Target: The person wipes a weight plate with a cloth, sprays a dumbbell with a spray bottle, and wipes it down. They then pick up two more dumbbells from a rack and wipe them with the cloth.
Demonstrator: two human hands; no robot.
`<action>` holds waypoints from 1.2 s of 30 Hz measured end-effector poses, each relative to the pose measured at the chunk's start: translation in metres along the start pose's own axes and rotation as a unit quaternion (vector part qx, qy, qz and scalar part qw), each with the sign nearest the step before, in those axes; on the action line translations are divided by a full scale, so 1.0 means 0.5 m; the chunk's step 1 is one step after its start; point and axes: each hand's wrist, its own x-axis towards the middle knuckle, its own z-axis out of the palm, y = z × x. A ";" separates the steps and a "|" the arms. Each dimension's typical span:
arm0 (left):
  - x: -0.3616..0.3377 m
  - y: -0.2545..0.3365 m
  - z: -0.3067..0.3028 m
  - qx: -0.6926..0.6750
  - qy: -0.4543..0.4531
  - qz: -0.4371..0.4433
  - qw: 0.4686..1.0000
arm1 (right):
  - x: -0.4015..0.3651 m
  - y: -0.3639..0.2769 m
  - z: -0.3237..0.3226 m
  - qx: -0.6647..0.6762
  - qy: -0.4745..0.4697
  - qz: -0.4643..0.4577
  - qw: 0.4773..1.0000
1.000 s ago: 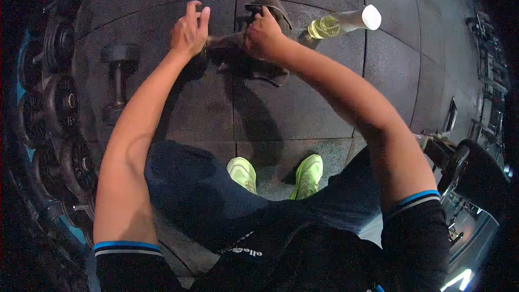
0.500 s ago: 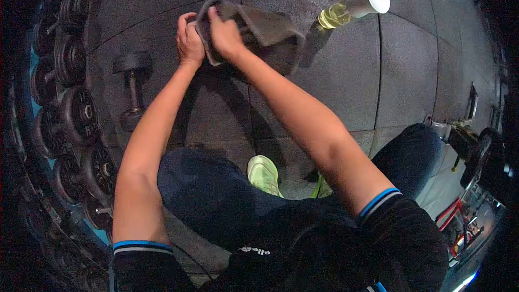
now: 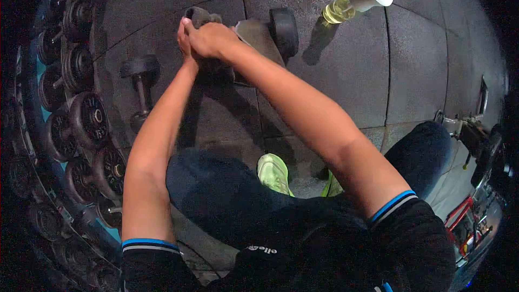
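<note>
Both hands are together on a bunched grey-brown cloth [image 3: 254, 35] above the dark floor. My left hand [image 3: 185, 40] wraps the cloth's left side, partly covered by the other hand. My right hand [image 3: 210, 39] lies over the cloth with its fingers closed on it. A fold sticks up past the fingertips, and another part spreads to the right over a dumbbell, whose black round head [image 3: 284, 32] shows beside it. To the right, a clear bottle [image 3: 346, 9] with yellow liquid and a white cap stands on the floor.
Another dumbbell [image 3: 141, 86] is on the floor left of my hands. A rack of dumbbells [image 3: 89, 116] runs down the left side. Dark rubber tiles [image 3: 346, 86] cover the floor. My light green shoe [image 3: 274, 174] is below, and gym equipment [image 3: 467, 216] is at the right.
The cloth, spread open before, is now bunched between my hands. My right hand has moved slightly left and down over it. The dumbbell head at the cloth's right has come into sight.
</note>
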 end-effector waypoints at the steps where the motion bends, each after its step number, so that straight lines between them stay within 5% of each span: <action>1: -0.019 0.028 0.005 0.068 0.001 0.043 0.997 | 0.025 0.011 0.021 -0.011 0.019 0.005 1.000; 2: -0.045 0.055 0.020 0.135 0.001 0.087 0.987 | 0.059 0.032 0.051 -0.043 0.073 0.033 0.996; 4: -0.096 0.143 0.072 0.288 0.016 0.114 0.951 | 0.100 0.058 0.029 0.067 0.001 0.019 0.998; 6: -0.104 0.136 0.076 0.290 0.032 0.159 0.943 | 0.090 0.056 -0.010 0.159 -0.067 0.002 0.985; 9: -0.099 0.126 0.060 0.302 0.015 0.165 0.939 | 0.101 0.082 0.030 0.056 -0.055 0.000 0.997; 10: -0.091 0.121 0.059 0.302 0.006 0.165 0.939 | 0.016 0.057 -0.020 -0.009 -0.074 -0.078 0.994; 19: -0.088 0.134 0.068 0.302 -0.004 0.206 0.931 | 0.103 0.098 0.031 0.011 -0.053 0.001 0.999; 21: -0.090 0.136 0.063 0.334 -0.018 0.222 0.916 | 0.066 0.125 0.053 -0.054 -0.070 -0.058 0.994; 22: -0.075 0.112 0.053 0.231 -0.038 0.185 0.955 | 0.034 0.137 0.053 -0.090 -0.075 -0.091 0.989; 23: -0.081 0.113 0.054 0.234 -0.033 0.179 0.955 | -0.077 0.103 0.023 0.000 0.042 -0.028 0.999; 24: -0.083 0.119 0.060 0.236 -0.028 0.178 0.955 | -0.083 0.130 0.053 0.037 0.031 -0.006 0.999; 27: -0.082 0.135 0.070 0.253 -0.018 0.159 0.954 | -0.134 0.206 0.164 0.071 0.198 -0.212 0.954; 33: -0.090 0.142 0.073 0.260 -0.022 0.163 0.952 | -0.083 0.209 0.209 0.264 0.108 -0.066 0.956; 34: -0.102 0.148 0.077 0.266 -0.027 0.172 0.948 | -0.062 0.206 0.209 0.235 0.163 -0.100 0.953; 36: -0.100 0.147 0.080 0.263 -0.031 0.175 0.948 | -0.064 0.228 0.191 0.239 0.091 -0.100 0.962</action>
